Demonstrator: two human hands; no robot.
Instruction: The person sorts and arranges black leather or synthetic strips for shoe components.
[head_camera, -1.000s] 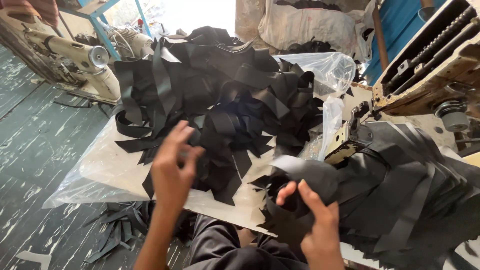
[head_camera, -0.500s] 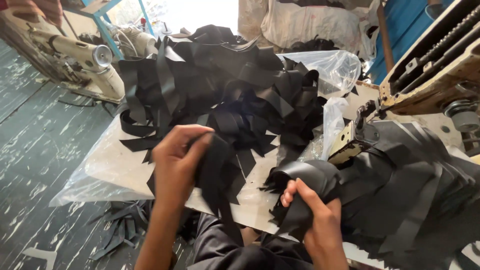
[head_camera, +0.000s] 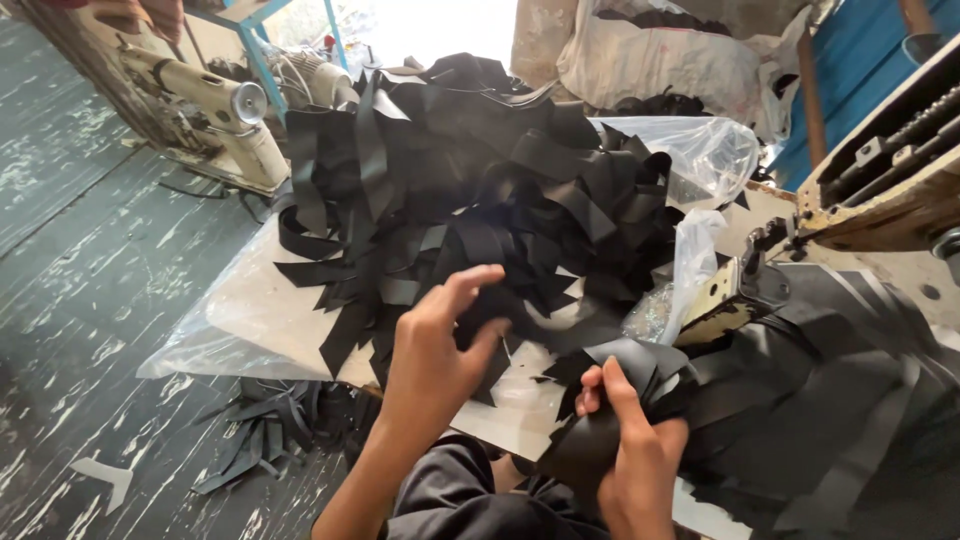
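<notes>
A big heap of black fabric strips (head_camera: 470, 190) lies on a clear plastic sheet (head_camera: 250, 320) in front of me. My left hand (head_camera: 435, 350) reaches into the near edge of the heap, thumb and fingers closing around one black strip (head_camera: 490, 310). My right hand (head_camera: 635, 455) grips a bundle of black strips (head_camera: 610, 400) close to my lap. More black strips (head_camera: 830, 410) are piled on the right, beside the right hand.
A cream sewing machine (head_camera: 215, 110) stands at the back left on the painted wooden floor (head_camera: 90, 290). Another machine's edge (head_camera: 880, 190) juts in at the right. Loose strips (head_camera: 270, 435) lie on the floor below the sheet. White sacks (head_camera: 650, 50) sit behind.
My left hand went from open above the heap to pinching a strip at its near edge. The right hand kept its bundle and shifted slightly.
</notes>
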